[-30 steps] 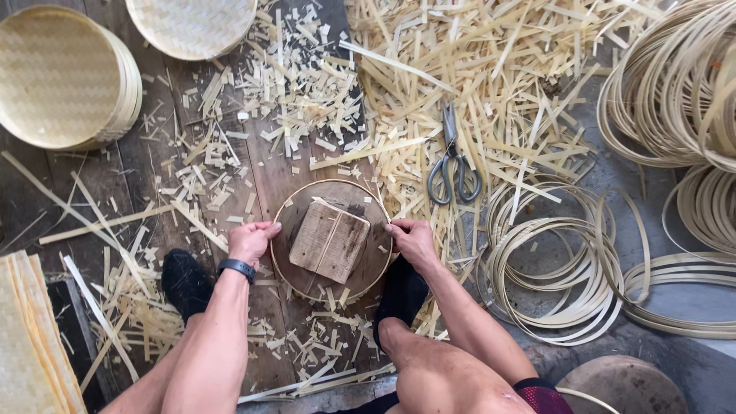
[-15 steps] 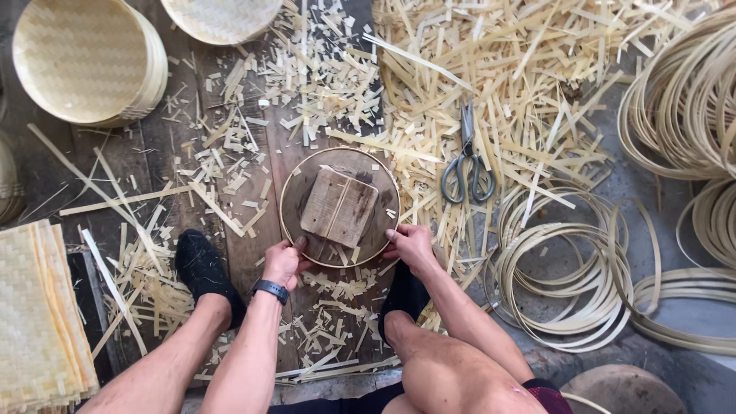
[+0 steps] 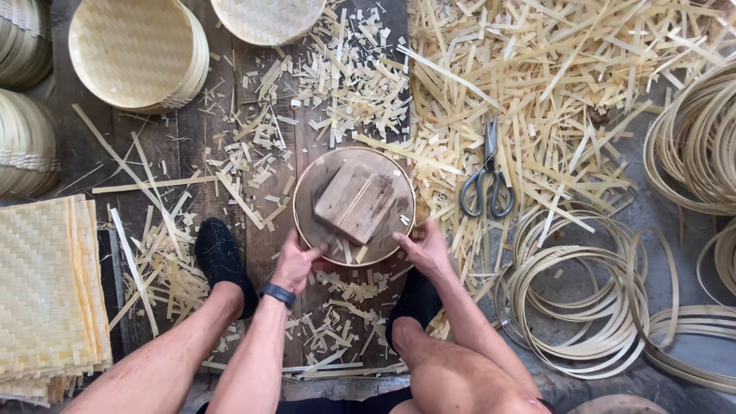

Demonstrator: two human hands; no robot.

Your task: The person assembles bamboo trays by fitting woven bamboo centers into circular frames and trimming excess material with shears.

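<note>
I am looking down at the round tray lying on the plank floor, and I am placing everything else from it. Far left of the tray, woven mats are sitting in a stack, with bowl stacks above them at the frame's edge. Up and left of the tray, a pile of woven discs is resting on the planks, and a second disc is lying straight above the tray at the top edge. Just left of the tray and below it, a black shoe is standing among offcuts.

My left hand is gripping the tray's near rim, thumb hooked over the edge and fingers curled under. A wooden block is lying inside the tray, tilted, filling its middle. My right hand is clasping the rim at the tray's lower right, fingers closed along the edge. The second shoe is sitting just below that hand.

Right of the tray, scissors are lying shut on a heap of bamboo strips. Lower right of the tray, coiled hoops are lying flat, and more hoops are piling up at the far right.
</note>
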